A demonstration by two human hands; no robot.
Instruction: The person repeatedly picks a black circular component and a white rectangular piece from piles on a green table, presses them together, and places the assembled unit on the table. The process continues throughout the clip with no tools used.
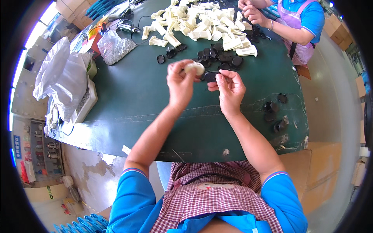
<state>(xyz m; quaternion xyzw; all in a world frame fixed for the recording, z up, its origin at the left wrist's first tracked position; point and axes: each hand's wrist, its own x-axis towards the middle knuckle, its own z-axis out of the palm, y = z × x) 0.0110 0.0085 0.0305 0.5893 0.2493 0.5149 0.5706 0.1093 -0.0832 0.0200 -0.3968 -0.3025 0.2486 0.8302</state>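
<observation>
Over the middle of the green table, my left hand (pixel 180 80) grips a cream plastic part (pixel 195 68), its rounded end turned up and slightly blurred. Just to its right, my right hand (pixel 231 90) pinches a black oval plastic cap (pixel 211 76) between thumb and fingers. The two pieces are close together; whether they touch I cannot tell. Right behind my hands lies a loose cluster of black caps (pixel 225 58). Beyond it is a large heap of cream plastic parts (pixel 201 24), each with a long body and a wider end.
Several black caps (pixel 271 107) lie near the table's right edge. On the left are a white bin (pixel 90 100) of small grey pieces, a clear bag (pixel 115 46) of small pieces and a corded tool (pixel 128 28). A co-worker's hands (pixel 253 13) work at the far right.
</observation>
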